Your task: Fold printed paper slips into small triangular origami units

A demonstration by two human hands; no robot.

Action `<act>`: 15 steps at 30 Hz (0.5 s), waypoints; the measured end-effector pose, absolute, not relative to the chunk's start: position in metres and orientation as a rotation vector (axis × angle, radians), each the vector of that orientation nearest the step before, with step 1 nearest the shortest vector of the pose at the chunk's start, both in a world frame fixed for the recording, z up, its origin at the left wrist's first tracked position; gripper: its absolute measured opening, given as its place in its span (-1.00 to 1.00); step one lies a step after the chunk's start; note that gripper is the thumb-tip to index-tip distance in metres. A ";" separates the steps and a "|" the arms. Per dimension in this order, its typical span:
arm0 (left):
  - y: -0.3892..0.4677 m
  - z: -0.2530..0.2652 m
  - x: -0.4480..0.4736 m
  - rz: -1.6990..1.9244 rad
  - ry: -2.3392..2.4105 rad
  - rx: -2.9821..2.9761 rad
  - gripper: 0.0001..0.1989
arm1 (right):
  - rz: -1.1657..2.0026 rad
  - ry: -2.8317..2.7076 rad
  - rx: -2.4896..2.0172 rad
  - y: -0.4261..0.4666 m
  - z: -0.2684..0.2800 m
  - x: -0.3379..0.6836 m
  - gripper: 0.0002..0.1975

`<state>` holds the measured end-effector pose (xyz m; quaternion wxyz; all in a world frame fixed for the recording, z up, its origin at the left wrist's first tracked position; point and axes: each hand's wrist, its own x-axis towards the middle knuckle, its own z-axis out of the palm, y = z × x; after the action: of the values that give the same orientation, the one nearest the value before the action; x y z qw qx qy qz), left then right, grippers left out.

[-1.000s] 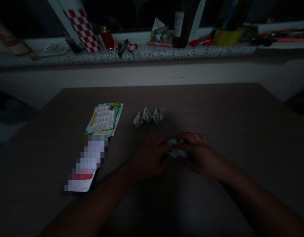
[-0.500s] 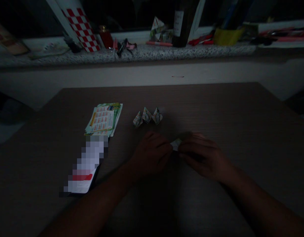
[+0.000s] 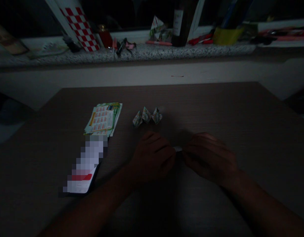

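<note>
Paper between the fingers shows less than before.

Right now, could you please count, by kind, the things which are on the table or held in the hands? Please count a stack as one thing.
Folded paper shapes: 3
Stack of printed sheets: 1
Phone: 1
Paper strip between left hand and right hand: 1
Total: 6
</note>
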<state>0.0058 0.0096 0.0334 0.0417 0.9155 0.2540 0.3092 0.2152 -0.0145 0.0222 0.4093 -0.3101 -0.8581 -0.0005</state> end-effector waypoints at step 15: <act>0.009 0.042 0.011 1.050 0.782 2.896 -0.89 | -0.054 -2.192 -0.791 -0.020 0.023 0.206 -0.91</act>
<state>0.0114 0.0092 0.0423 -0.0186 0.9110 0.2461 0.3304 0.2057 -0.0204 0.0230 0.3944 -0.3120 -0.8641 -0.0212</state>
